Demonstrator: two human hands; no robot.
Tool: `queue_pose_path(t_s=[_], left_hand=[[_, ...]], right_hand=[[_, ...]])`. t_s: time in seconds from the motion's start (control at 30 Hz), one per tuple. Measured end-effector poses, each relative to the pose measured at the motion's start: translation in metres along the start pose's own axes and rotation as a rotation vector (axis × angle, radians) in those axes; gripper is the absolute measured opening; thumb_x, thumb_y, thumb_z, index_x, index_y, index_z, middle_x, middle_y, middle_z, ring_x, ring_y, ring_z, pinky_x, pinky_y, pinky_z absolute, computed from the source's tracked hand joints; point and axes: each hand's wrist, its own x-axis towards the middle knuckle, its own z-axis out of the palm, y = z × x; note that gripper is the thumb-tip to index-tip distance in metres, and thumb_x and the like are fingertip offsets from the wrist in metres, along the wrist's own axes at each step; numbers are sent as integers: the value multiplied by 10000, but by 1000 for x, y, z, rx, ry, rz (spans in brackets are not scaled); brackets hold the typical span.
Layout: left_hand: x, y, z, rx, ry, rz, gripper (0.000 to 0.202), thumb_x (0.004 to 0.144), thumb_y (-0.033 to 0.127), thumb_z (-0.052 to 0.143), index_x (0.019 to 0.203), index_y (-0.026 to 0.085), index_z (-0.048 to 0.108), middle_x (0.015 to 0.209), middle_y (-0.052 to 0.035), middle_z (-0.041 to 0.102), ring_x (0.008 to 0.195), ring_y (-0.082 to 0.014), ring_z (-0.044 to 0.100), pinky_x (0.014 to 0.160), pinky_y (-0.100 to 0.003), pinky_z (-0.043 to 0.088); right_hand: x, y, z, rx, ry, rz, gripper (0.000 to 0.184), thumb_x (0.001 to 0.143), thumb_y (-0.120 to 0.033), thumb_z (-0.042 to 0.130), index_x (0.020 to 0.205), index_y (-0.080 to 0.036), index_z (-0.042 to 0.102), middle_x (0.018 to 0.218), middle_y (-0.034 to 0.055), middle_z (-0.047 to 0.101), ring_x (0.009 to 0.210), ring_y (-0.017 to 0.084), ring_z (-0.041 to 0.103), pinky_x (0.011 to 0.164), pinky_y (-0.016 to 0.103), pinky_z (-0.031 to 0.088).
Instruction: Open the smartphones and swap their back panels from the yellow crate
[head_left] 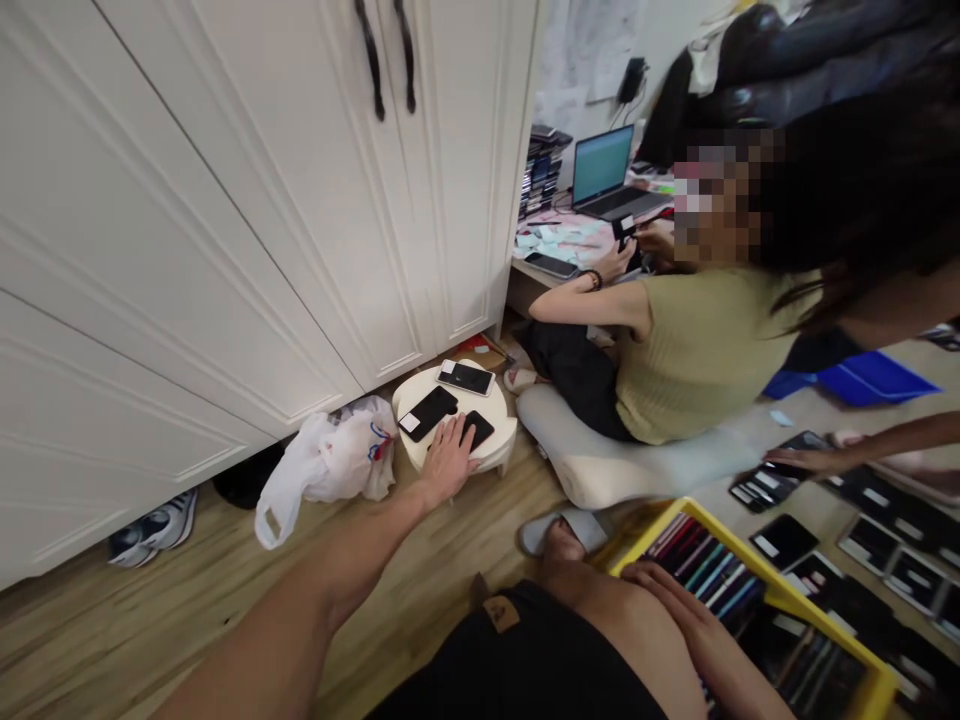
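Note:
My left hand [448, 462] reaches out to a small round white stool [491, 455] on the floor, fingers spread flat on its top, fingertips touching a black phone [477, 430]. Two more black phones [427, 413] [466, 377] lie on the stool. My right hand [679, 605] rests on the rim of a yellow crate [780, 595] filled with phones standing on edge, fingers curled loosely over the edge; nothing shows in them.
White cabinet doors [225, 220] fill the left. A white plastic bag [330, 465] and shoes [154, 530] lie by the cabinet base. A person in a green top [697, 350] sits on a cushion at a low table with a laptop [607, 175]. Another hand [814, 460] touches phones on the floor at right.

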Motion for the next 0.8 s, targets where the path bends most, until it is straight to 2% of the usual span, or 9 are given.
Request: queue_pose_path(t_s=[0.1,0.2,0.33,0.4,0.47,0.57,0.67,0.73,0.8], left_hand=[[-15,0,-3,-29,4,-46,688,963,370,584,1554,92,367,1661,-255,267,1510,-380,334,1218,-568,284],[-26,-3,-6,-66,0,-98,599,942,188,560,1511,72,414,1608,-292,346,1461,-372,413,1182,-577,337],[-31,-10,-12,-139,-8,-81,642,834,-47,489,1457,106,493,1545,-239,472,1408,-298,488,1147,-500,419],[-32,-11,-19,-187,-1,-49,684,801,-88,476,1449,128,516,1508,-202,532,1371,-267,528,1137,-461,446],[-35,-9,-31,-243,19,-3,658,819,-90,455,1430,136,548,1472,-182,574,1340,-246,556,1128,-436,467],[-44,7,-60,-327,58,131,586,907,-40,415,1432,172,567,1494,-147,566,1358,-213,541,1142,-410,463],[-58,35,-102,-394,82,361,546,977,44,431,1433,304,581,1568,-40,507,1452,-169,437,1192,-372,405],[-68,54,-130,-437,116,594,499,1004,111,455,1420,347,595,1605,-14,460,1515,-195,344,1217,-407,373],[-76,71,-154,-451,157,803,440,1024,187,472,1411,348,609,1614,-27,446,1535,-228,306,1220,-444,368]], right_hand=[[-24,-21,-5,72,14,84,473,782,-619,519,959,-246,750,1101,84,785,1105,324,711,996,386,562],[-37,-35,-6,17,54,40,402,788,-593,522,890,-255,714,983,82,784,987,310,730,946,382,568],[-43,-39,-5,-67,171,-14,378,747,-596,517,800,-256,674,912,101,763,929,320,716,892,418,566],[-50,-42,-5,-70,215,-12,395,730,-620,533,781,-253,669,903,101,756,917,323,712,876,418,567],[-62,-49,-7,-40,194,-3,418,723,-650,574,767,-250,686,868,87,753,889,317,713,845,390,577],[-84,-62,-7,93,101,23,468,732,-683,645,855,-244,750,937,76,776,946,311,719,826,337,592],[-102,-69,0,393,163,124,601,778,-703,662,1175,-257,736,1090,78,780,1023,298,727,823,328,611],[-112,-70,9,627,213,205,667,795,-714,668,1303,-280,677,1112,74,777,936,270,746,712,318,623],[-122,-68,19,809,151,252,611,775,-678,729,1233,-273,720,1014,68,786,783,241,739,588,294,602]])
